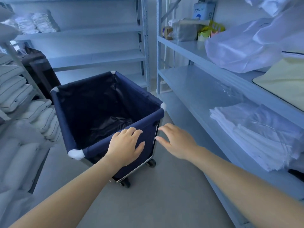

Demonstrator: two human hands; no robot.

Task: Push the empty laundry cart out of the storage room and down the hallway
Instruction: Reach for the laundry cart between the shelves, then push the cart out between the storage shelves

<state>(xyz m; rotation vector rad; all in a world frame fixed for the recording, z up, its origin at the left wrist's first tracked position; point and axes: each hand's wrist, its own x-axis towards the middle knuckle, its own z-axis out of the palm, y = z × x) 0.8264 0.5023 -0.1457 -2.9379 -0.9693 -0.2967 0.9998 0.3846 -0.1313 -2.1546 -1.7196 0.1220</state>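
Below, from the head view:
Laundry cart (92, 111): a dark blue fabric bin with white corner caps, standing on the grey floor (164, 195) in the aisle between the shelving, turned corner-on to the camera; its inside shows only dark lining.
Casters (125, 184): two black wheels visible under the cart's near side, on the floor.
Left hand (125, 146): laid flat, fingers spread, palm down over the cart's near top rail and upper side panel, touching the fabric; it grips nothing.
Right hand (176, 141): spread wide, fingers reaching toward the cart's near right corner, just beside it; whether the fingertips touch the fabric I cannot tell.
Right shelving (194, 83): pale metal shelves carrying folded white linen (250, 137) in clear wrap low down and a plastic bag (243, 46) above.
Left racks: stacked pillows (14, 89).
Back shelves (98, 56): mostly bare, with white folded items (36, 23) on top.
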